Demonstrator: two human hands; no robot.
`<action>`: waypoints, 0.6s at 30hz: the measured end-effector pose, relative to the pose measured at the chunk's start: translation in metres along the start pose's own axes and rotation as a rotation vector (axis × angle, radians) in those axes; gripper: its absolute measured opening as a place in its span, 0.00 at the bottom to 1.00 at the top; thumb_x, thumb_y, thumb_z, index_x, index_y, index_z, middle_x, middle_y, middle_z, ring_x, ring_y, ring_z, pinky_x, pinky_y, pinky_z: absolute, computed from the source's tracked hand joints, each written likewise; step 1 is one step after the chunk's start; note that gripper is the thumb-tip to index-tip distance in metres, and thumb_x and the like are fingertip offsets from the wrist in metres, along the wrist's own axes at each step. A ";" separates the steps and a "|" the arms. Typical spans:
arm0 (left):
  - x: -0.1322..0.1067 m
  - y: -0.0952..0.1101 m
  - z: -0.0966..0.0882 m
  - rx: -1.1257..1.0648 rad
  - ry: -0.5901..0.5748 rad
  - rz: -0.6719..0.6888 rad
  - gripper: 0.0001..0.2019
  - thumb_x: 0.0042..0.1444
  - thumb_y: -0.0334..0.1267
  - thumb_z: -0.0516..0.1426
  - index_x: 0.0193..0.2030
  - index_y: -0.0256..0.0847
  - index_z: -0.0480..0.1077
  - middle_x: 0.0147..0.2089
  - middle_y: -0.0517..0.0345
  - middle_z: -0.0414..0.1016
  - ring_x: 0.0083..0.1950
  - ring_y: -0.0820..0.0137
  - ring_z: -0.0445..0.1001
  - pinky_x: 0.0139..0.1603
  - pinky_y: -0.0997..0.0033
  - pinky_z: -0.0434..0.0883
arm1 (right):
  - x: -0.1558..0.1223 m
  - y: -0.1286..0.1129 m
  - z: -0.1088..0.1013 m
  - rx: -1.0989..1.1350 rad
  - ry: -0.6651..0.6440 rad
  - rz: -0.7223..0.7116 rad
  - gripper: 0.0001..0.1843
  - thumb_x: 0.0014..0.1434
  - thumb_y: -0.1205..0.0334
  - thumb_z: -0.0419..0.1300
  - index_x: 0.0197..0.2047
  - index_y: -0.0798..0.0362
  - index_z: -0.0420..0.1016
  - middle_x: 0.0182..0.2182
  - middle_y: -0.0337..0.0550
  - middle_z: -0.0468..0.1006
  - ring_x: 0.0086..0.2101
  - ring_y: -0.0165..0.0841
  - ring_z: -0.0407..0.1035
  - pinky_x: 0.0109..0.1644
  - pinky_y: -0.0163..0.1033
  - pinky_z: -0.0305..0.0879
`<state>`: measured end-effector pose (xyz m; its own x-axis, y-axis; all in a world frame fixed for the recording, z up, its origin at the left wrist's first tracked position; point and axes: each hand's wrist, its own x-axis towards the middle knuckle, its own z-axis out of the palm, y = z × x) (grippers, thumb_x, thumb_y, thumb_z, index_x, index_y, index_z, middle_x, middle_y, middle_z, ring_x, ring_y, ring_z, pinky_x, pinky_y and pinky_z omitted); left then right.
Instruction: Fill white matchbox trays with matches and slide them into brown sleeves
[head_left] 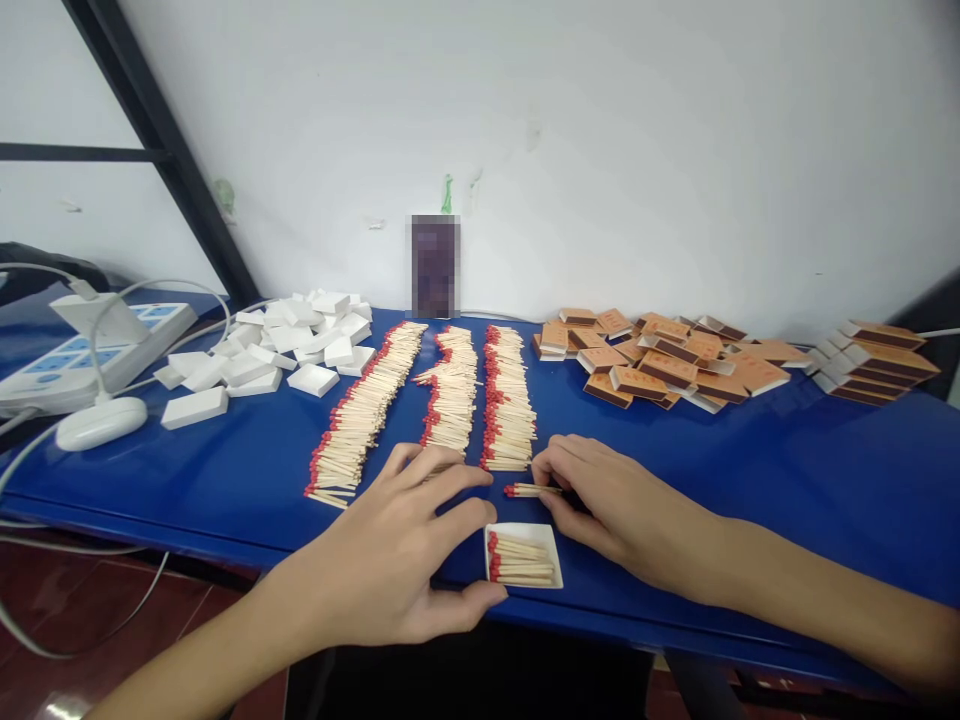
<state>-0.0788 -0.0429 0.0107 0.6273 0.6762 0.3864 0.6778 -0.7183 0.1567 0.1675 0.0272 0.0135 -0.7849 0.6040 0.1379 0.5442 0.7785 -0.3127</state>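
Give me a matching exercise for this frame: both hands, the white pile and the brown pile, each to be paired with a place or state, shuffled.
Column 1
1. Left hand
2. Right hand
3. Pile of white boxes
4. Pile of brown sleeves

Column 2
A. To the right of the three match rows
B. Thumb and a finger at the left end of the white tray with matches in it
C. To the left of the three match rows
D. Pinching a few loose matches

Pairs: 1-B, 2-D, 3-C, 4-A
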 end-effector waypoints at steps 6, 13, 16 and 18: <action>0.000 0.000 0.000 -0.002 0.002 -0.007 0.13 0.61 0.46 0.59 0.47 0.41 0.72 0.57 0.49 0.75 0.58 0.54 0.68 0.58 0.51 0.62 | -0.006 -0.011 -0.009 0.099 -0.018 -0.079 0.07 0.67 0.69 0.52 0.36 0.50 0.61 0.31 0.37 0.66 0.31 0.32 0.62 0.35 0.38 0.58; -0.001 0.000 0.000 0.003 0.004 0.004 0.13 0.62 0.47 0.59 0.45 0.40 0.72 0.58 0.49 0.74 0.58 0.54 0.68 0.57 0.50 0.60 | -0.011 -0.023 -0.006 0.169 -0.128 -0.073 0.08 0.64 0.72 0.54 0.36 0.50 0.61 0.32 0.35 0.67 0.31 0.30 0.62 0.36 0.38 0.57; -0.001 0.000 0.001 0.008 0.011 0.015 0.13 0.62 0.48 0.59 0.45 0.40 0.72 0.57 0.49 0.75 0.57 0.54 0.69 0.56 0.50 0.60 | -0.011 -0.024 -0.003 0.159 -0.134 -0.052 0.07 0.64 0.71 0.55 0.37 0.50 0.62 0.32 0.34 0.69 0.32 0.31 0.63 0.40 0.39 0.57; -0.001 -0.001 0.001 0.011 0.014 0.021 0.14 0.62 0.48 0.59 0.45 0.39 0.73 0.57 0.49 0.75 0.56 0.54 0.69 0.57 0.50 0.60 | -0.012 -0.026 -0.002 0.158 -0.125 -0.032 0.07 0.64 0.72 0.55 0.37 0.50 0.63 0.33 0.33 0.69 0.32 0.30 0.64 0.44 0.41 0.58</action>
<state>-0.0796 -0.0426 0.0087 0.6360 0.6583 0.4027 0.6685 -0.7307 0.1387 0.1633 0.0004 0.0216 -0.8373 0.5456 0.0359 0.4725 0.7550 -0.4547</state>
